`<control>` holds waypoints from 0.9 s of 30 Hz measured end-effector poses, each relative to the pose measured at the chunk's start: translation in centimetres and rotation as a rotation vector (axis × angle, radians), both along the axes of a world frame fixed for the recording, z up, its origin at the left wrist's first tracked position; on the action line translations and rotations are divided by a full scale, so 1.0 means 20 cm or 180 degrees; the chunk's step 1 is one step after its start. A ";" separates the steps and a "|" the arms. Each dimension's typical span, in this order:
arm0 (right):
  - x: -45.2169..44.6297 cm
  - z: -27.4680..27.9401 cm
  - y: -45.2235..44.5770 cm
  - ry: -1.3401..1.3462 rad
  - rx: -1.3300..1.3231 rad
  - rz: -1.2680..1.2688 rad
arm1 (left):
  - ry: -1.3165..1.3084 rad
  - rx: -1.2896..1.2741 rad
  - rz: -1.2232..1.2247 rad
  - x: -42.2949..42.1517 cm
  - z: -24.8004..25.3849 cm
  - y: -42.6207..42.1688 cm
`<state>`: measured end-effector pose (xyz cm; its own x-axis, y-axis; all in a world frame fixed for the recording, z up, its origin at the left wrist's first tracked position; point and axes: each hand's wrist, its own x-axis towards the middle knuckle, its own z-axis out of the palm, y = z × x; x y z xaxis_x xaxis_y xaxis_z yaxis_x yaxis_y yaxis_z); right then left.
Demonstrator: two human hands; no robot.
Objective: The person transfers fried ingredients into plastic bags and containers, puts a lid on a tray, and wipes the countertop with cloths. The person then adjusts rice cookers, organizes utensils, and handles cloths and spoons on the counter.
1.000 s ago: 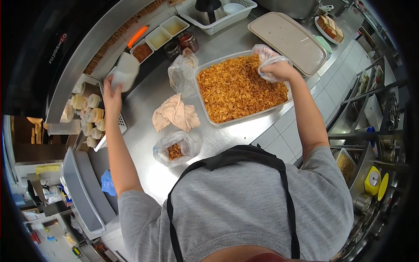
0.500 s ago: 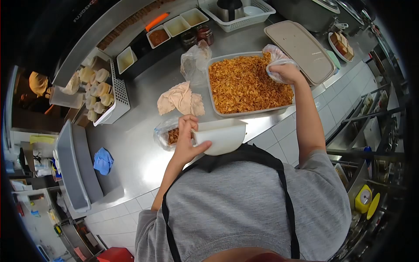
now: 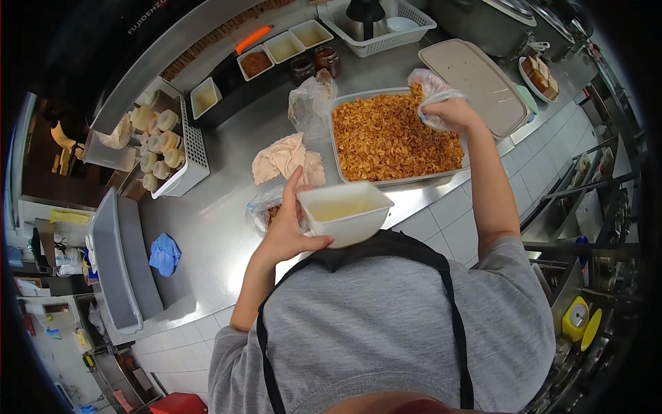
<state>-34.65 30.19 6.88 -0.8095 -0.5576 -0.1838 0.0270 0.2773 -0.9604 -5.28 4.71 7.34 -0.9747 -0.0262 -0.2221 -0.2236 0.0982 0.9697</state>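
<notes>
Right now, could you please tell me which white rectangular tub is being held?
The tub in the left hand; the others stand along the black ledge.

A kitchen of commercial type is indicated by the metal tabletop (image 3: 210, 224), where squeeze bottles (image 3: 167, 142) are grouped in a basket (image 3: 196, 146) and brown flakes (image 3: 389, 138) are heaped in a large tub (image 3: 414, 181); a big pot (image 3: 463, 26) is also seen.

Golden-brown flakes (image 3: 386, 138), darker toward the right, contrast with the beige lid (image 3: 472, 90) at far right and the white container (image 3: 348, 226) at near centre, pale yellow inside. A peach cloth (image 3: 279, 160) and, farther left, a blue cloth (image 3: 165, 254) colour the silver-grey bench (image 3: 214, 228). The shirt (image 3: 386, 317) is heathered grey, the apron (image 3: 393, 243) black.
</notes>
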 end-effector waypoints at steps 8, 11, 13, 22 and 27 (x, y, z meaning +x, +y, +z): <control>0.18 0.41 -0.12 0.0630 -0.0110 0.0810 | 0.0932 -0.0482 0.0024 -0.32 0.06 -0.03; 0.19 0.40 -0.23 0.1042 -0.0160 0.1551 | 0.0940 0.0253 -0.0255 -0.45 0.01 0.01; 0.19 0.35 -0.29 0.1374 0.0396 0.1798 | 0.0950 0.0325 -0.0320 -0.50 0.00 0.05; 0.28 0.36 -0.30 0.2501 0.1114 0.2356 | 0.1095 0.0278 -0.0415 -0.56 -0.03 0.04; 0.18 0.36 -0.26 0.2442 0.0969 0.2322 | 0.1128 0.0036 -0.0434 -0.56 -0.10 0.06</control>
<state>-30.98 25.00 14.12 -0.2620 -0.9649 0.0159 -0.8140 0.2121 -0.5407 -16.56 5.81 5.40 -0.9855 0.1097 0.1298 0.1402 0.0929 0.9858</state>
